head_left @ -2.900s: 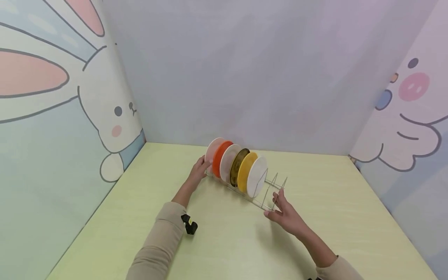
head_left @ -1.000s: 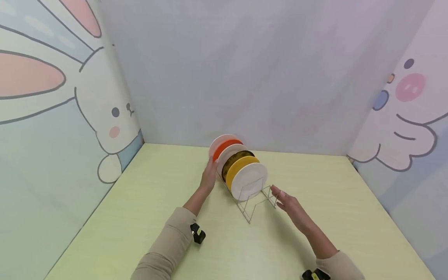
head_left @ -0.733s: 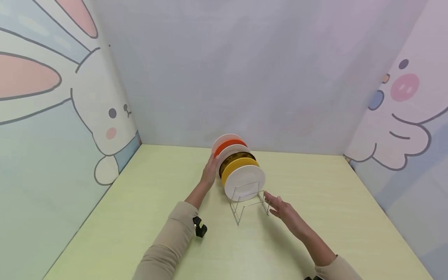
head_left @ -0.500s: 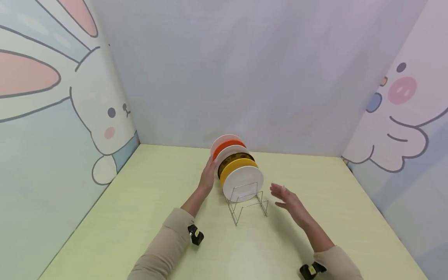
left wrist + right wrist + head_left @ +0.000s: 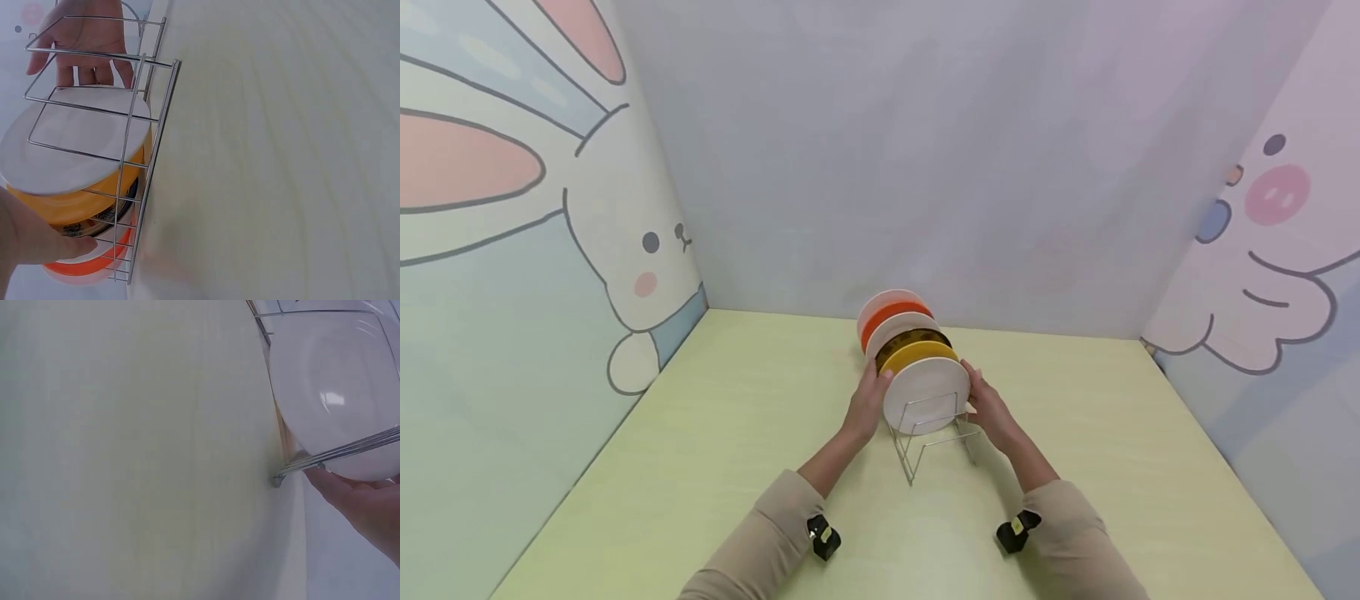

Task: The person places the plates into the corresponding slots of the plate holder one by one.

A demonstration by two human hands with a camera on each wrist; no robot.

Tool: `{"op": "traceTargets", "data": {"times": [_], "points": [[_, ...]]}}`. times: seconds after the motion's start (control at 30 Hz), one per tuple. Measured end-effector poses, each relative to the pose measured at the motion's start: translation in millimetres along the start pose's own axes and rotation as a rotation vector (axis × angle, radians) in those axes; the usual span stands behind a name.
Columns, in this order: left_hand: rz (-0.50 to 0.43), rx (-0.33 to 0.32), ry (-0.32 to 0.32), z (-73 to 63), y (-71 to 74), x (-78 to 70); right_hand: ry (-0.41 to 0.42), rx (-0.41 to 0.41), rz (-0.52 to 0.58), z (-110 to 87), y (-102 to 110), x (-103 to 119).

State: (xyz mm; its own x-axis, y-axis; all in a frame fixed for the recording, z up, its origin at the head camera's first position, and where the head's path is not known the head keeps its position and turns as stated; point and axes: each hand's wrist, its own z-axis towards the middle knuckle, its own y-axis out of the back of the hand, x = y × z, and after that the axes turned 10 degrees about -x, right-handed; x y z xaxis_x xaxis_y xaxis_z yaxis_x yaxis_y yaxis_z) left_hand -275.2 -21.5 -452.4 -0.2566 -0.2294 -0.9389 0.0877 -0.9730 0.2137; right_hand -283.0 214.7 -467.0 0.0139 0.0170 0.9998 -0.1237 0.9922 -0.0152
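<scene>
Several plates stand on edge in a wire dish rack (image 5: 951,438), one behind another. The white plate (image 5: 927,397) is nearest, then come a yellow plate (image 5: 917,352), a dark brown patterned plate (image 5: 914,337), a pale plate, an orange-red plate (image 5: 895,311) and a pale pink plate at the back. My left hand (image 5: 867,404) touches the left rims by the yellow and white plates, its thumb straight in the left wrist view. On the other side, my right hand (image 5: 992,412) lays extended fingers against the white plate's right rim. Some fingertips are hidden behind the plates.
A pale yellow-green table (image 5: 760,392) lies around the rack. Behind stands a grey-lilac wall (image 5: 880,167), with cartoon-printed side walls left and right. The rack's front slots hold no plate. A small black device (image 5: 823,537) sits at each sleeve cuff.
The rack has turned from slanting rightward to pointing toward me. My left hand has slid nearer along the plates. My right hand has left the rack's end and come to the white plate's rim.
</scene>
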Motion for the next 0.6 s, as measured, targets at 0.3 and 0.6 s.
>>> {"op": "traceTargets", "data": {"times": [0.3,0.6], "points": [[0.02,0.049,-0.028,17.6,5.4,4.8,-0.006,-0.048,0.099,-17.5,-19,3],[0.061,0.043,0.02,26.8,12.4,10.2,0.009,-0.037,-0.007,-28.3,-29,2]]}}
